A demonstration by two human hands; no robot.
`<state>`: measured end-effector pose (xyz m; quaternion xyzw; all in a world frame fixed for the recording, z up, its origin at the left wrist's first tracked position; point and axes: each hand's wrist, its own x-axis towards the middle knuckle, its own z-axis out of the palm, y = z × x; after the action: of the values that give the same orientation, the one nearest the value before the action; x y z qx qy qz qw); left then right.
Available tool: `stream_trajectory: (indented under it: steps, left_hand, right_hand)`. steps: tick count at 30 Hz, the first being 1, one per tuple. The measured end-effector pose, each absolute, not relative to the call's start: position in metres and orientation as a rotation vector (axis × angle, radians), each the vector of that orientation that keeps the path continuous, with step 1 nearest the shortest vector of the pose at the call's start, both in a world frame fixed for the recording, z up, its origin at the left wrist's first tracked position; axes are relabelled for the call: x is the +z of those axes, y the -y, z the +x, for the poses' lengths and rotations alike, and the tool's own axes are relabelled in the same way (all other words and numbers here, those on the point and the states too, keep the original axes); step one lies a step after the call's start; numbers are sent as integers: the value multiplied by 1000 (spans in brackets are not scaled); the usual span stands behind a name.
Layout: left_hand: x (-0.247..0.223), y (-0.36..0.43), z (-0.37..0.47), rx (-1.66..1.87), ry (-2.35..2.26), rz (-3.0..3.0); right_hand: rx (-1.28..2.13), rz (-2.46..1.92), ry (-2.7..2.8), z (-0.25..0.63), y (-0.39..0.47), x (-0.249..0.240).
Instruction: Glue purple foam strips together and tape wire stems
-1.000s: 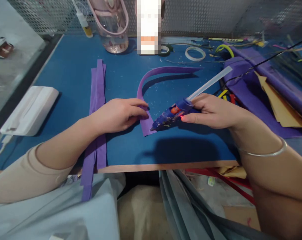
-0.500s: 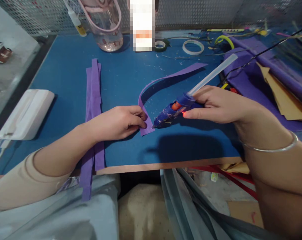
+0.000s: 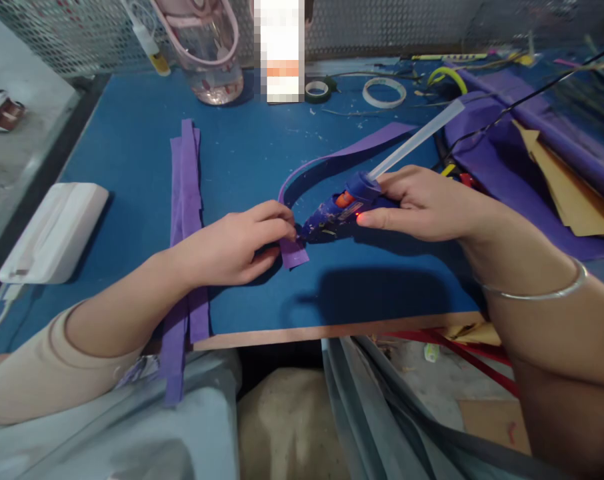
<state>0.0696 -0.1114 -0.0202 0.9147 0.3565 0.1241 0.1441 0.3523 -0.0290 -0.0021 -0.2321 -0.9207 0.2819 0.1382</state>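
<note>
A curved purple strip point(image 3: 349, 148) lies on the blue table, its near end flat beside my fingers. My left hand point(image 3: 247, 243) has its fingers bent on that strip close to the near end. In my right hand point(image 3: 422, 203) is a blue glue gun point(image 3: 339, 207) with a long clear glue stick rising from its back and a small red light by my thumb. The gun's nozzle meets the strip right next to my left fingertips, which partly hide the spot. Under my left forearm runs a stack of purple strips point(image 3: 191, 180), hanging over the table's front edge.
A white power block point(image 3: 55, 230) with a cable lies at the left. Along the back stand a clear bottle point(image 3: 215, 73), a glue bottle point(image 3: 155, 53) and tape rolls point(image 3: 385, 93). Purple sheets point(image 3: 497, 143) and a black cord are at the right.
The glue gun has moved slightly left and away from me, from the strip's near corner to my left fingertips. My left fingers have lifted and shifted a little along the strip.
</note>
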Motion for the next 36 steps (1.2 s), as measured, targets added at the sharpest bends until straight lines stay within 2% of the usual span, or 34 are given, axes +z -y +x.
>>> stream_trajectory:
  steps: [10,20,36]
  left_hand:
    - [-27,109,71,365,-1021,2686]
    - [-32,106,75,412,-1104,2619]
    - [-34,110,81,442,-1256,2620]
  right_hand:
    - [924,-758,2614,352,32,0]
    - [745,-580,2687,354,32,1]
    - [711,-564,2706,352,34,4]
